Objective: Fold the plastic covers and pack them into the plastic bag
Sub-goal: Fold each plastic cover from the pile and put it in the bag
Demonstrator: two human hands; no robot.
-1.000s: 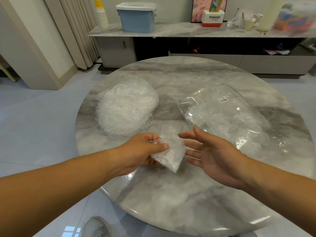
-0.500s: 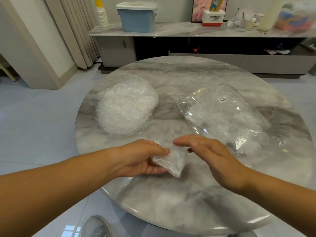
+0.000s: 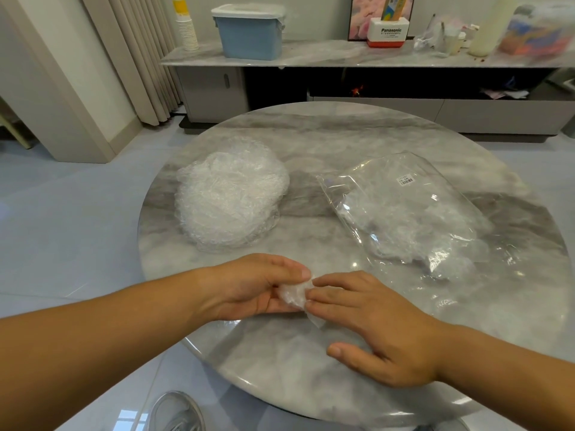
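Observation:
A small folded plastic cover (image 3: pixel 294 294) lies at the near side of the round marble table (image 3: pixel 326 141). My left hand (image 3: pixel 252 286) pinches it between thumb and fingers. My right hand (image 3: pixel 376 328) lies flat over its right part, straight fingers pressing it onto the table. A heap of crumpled clear plastic covers (image 3: pixel 230 194) sits at the table's left. The clear plastic bag (image 3: pixel 404 209), with a barcode label and several covers inside, lies at the right.
Behind the table runs a low marble sideboard (image 3: pixel 311 56) with a blue lidded box (image 3: pixel 250 31), a stack of paper cups (image 3: pixel 186 24), a Panasonic box and bottles. Curtains hang at the back left. A shoe (image 3: pixel 177 412) shows below the table edge.
My right hand came in from the right and went down flat onto the cover. The cover got folded smaller between both hands, which shifted slightly toward me.

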